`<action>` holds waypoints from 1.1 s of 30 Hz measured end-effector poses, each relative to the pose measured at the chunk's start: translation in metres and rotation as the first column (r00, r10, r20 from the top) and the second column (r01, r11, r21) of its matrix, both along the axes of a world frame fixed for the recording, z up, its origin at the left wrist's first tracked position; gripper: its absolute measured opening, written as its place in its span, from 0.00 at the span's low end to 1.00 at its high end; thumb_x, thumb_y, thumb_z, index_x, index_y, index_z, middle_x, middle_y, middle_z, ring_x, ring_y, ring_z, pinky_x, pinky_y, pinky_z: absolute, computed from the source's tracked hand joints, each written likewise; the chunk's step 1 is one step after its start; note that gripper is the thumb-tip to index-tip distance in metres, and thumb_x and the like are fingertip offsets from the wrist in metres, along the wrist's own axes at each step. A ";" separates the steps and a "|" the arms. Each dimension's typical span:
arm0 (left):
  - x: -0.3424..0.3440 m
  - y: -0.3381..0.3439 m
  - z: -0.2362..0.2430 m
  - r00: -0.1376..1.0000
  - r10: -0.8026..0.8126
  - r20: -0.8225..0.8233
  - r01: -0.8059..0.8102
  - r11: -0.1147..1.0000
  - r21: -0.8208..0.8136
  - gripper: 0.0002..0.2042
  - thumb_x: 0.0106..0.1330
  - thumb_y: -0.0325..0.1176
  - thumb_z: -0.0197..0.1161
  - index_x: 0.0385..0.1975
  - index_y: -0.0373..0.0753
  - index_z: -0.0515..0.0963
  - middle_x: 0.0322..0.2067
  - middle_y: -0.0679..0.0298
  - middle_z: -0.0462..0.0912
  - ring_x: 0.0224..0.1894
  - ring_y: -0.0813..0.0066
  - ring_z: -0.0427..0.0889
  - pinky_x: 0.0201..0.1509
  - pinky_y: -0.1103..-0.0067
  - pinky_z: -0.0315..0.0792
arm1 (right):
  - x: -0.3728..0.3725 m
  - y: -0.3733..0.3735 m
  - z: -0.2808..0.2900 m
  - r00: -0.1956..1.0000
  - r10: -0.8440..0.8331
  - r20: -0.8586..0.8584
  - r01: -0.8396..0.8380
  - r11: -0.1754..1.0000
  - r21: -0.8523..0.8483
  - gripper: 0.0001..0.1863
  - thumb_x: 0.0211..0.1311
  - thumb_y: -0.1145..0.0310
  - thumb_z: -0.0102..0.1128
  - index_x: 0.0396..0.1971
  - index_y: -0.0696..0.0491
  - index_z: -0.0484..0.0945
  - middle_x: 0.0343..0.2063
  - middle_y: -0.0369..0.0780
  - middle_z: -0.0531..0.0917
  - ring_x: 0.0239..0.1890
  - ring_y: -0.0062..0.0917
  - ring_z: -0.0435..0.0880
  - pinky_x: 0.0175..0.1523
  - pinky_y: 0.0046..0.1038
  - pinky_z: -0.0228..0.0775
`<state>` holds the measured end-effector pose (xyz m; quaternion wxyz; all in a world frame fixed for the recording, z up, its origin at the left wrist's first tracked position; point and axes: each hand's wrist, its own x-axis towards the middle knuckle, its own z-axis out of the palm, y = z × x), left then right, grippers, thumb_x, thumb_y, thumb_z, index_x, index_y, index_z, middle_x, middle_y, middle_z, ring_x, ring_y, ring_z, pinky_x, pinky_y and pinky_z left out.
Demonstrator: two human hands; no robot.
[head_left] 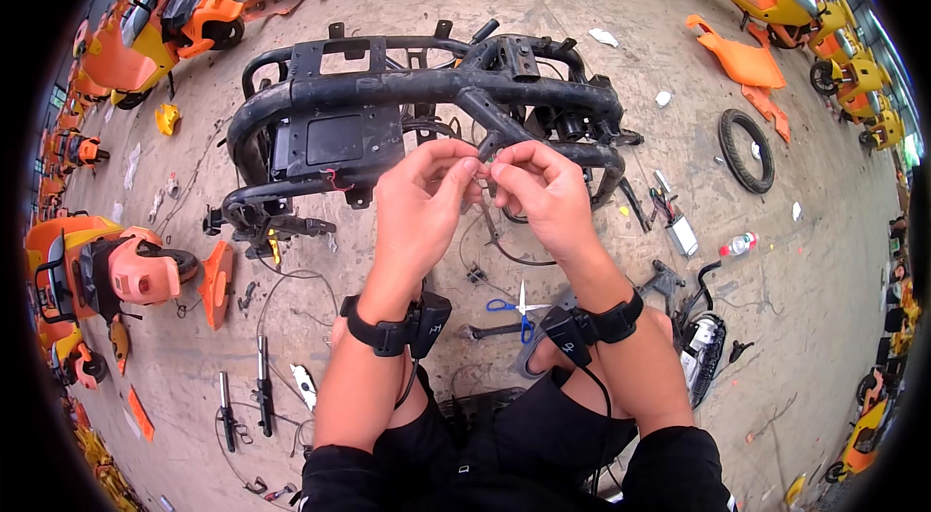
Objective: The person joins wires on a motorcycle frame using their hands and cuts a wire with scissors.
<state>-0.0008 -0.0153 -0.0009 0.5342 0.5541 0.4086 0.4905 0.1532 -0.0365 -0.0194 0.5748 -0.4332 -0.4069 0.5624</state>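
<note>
A black tubular scooter frame (369, 90) lies on its side across the middle of the view. In front of its lower bar, my left hand (427, 197) and my right hand (538, 192) meet fingertip to fingertip, both closed in a pinch on something small, possibly a thin wire end, too small to make out. A dark cable (499, 248) hangs below my fingers in a loop. Blue-handled scissors (524, 304) lie open on the floor between my forearms.
Orange and yellow scooters (136, 47) line both sides. A loose tyre (761, 153), a silver electronic box (681, 236), a plastic bottle (739, 243), orange panels (727, 56), black fork tubes (264, 386) and cables lie scattered on the concrete floor (815, 289).
</note>
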 end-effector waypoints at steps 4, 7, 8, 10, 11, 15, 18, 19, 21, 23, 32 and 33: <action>0.004 0.000 0.001 0.999 0.022 0.045 -0.022 1.000 -0.005 0.06 0.66 0.23 0.60 0.39 0.27 0.78 0.32 0.58 0.83 0.28 0.78 0.81 0.30 0.82 0.78 | -0.004 -0.001 0.000 0.998 -0.046 0.050 0.045 0.999 0.024 0.07 0.59 0.72 0.63 0.33 0.59 0.78 0.26 0.33 0.81 0.24 0.11 0.76 0.29 0.15 0.66; 0.000 0.001 0.003 0.998 -0.018 0.056 0.020 0.999 -0.032 0.07 0.65 0.23 0.62 0.39 0.27 0.79 0.31 0.58 0.83 0.27 0.78 0.81 0.29 0.82 0.78 | -0.008 -0.004 0.001 0.981 -0.127 0.150 0.115 0.989 0.088 0.06 0.57 0.73 0.64 0.33 0.59 0.80 0.24 0.32 0.82 0.23 0.09 0.75 0.27 0.13 0.65; -0.002 0.002 0.002 0.997 -0.031 0.068 0.034 0.999 -0.041 0.07 0.64 0.23 0.63 0.39 0.27 0.79 0.30 0.58 0.83 0.27 0.78 0.81 0.29 0.82 0.78 | -0.008 -0.006 0.001 0.962 -0.157 0.224 0.131 0.983 0.125 0.06 0.57 0.73 0.65 0.32 0.59 0.80 0.23 0.32 0.82 0.22 0.08 0.75 0.27 0.13 0.65; -0.003 0.003 0.002 0.996 -0.040 0.082 0.044 0.998 -0.048 0.08 0.63 0.23 0.64 0.39 0.27 0.79 0.30 0.58 0.84 0.26 0.78 0.81 0.29 0.82 0.78 | -0.009 -0.006 0.001 0.929 -0.205 0.309 0.151 0.970 0.191 0.05 0.56 0.74 0.65 0.32 0.59 0.81 0.21 0.32 0.82 0.21 0.08 0.75 0.26 0.13 0.65; -0.003 0.003 0.002 0.996 -0.039 0.083 0.043 0.998 -0.046 0.08 0.63 0.23 0.64 0.40 0.27 0.79 0.30 0.57 0.84 0.26 0.77 0.81 0.29 0.82 0.78 | -0.008 -0.006 -0.001 0.920 -0.224 0.321 0.158 0.963 0.218 0.05 0.56 0.74 0.65 0.32 0.58 0.81 0.21 0.32 0.82 0.21 0.08 0.75 0.26 0.12 0.65; -0.004 0.003 0.003 1.000 -0.018 0.007 0.018 1.000 -0.023 0.09 0.62 0.23 0.65 0.40 0.26 0.80 0.30 0.56 0.84 0.26 0.77 0.82 0.30 0.83 0.78 | -0.009 -0.006 0.000 0.947 -0.221 0.232 0.176 0.964 0.200 0.07 0.54 0.76 0.66 0.33 0.59 0.82 0.22 0.33 0.83 0.22 0.09 0.76 0.26 0.12 0.66; -0.004 0.001 0.005 1.000 -0.011 0.018 0.012 0.999 -0.035 0.09 0.61 0.23 0.66 0.39 0.26 0.81 0.30 0.56 0.84 0.26 0.77 0.82 0.30 0.83 0.78 | -0.012 -0.004 0.002 0.950 -0.240 0.198 0.190 0.952 0.240 0.07 0.54 0.77 0.66 0.34 0.59 0.83 0.26 0.34 0.84 0.24 0.09 0.77 0.27 0.13 0.67; -0.005 0.002 0.005 1.000 -0.017 0.006 0.017 0.999 -0.031 0.09 0.61 0.23 0.66 0.39 0.26 0.81 0.30 0.57 0.84 0.26 0.77 0.82 0.30 0.83 0.78 | -0.010 -0.004 0.004 0.944 -0.226 0.240 0.161 0.952 0.262 0.07 0.54 0.77 0.66 0.34 0.59 0.83 0.27 0.34 0.84 0.24 0.10 0.77 0.27 0.13 0.68; -0.007 0.003 0.006 0.999 -0.030 -0.018 0.029 0.999 -0.026 0.09 0.61 0.22 0.66 0.39 0.26 0.81 0.30 0.57 0.84 0.26 0.77 0.82 0.29 0.83 0.77 | -0.005 -0.004 0.006 0.924 -0.201 0.325 0.102 0.949 0.298 0.07 0.54 0.77 0.66 0.34 0.60 0.84 0.29 0.35 0.84 0.25 0.10 0.78 0.28 0.14 0.69; -0.009 0.004 0.005 0.999 -0.041 -0.018 0.040 0.998 -0.039 0.09 0.61 0.23 0.66 0.39 0.26 0.81 0.31 0.57 0.84 0.26 0.77 0.82 0.30 0.84 0.77 | -0.004 -0.004 0.005 0.921 -0.202 0.333 0.101 0.950 0.297 0.07 0.55 0.77 0.66 0.34 0.60 0.83 0.30 0.35 0.84 0.25 0.11 0.78 0.28 0.14 0.69; -0.005 0.001 0.005 0.997 -0.017 -0.081 0.017 1.000 0.008 0.08 0.61 0.24 0.66 0.39 0.28 0.81 0.32 0.58 0.84 0.27 0.78 0.81 0.31 0.84 0.77 | -0.008 -0.005 0.004 0.989 -0.134 0.065 0.132 0.991 0.035 0.08 0.60 0.74 0.64 0.37 0.60 0.83 0.27 0.35 0.83 0.26 0.12 0.79 0.29 0.15 0.71; -0.004 0.000 0.005 0.995 -0.007 -0.103 0.011 0.999 0.038 0.08 0.62 0.24 0.66 0.39 0.28 0.81 0.32 0.59 0.84 0.27 0.78 0.82 0.30 0.84 0.76 | -0.008 -0.004 0.005 0.991 -0.128 0.037 0.128 0.992 0.025 0.08 0.60 0.74 0.64 0.37 0.61 0.82 0.26 0.36 0.83 0.26 0.13 0.79 0.28 0.15 0.71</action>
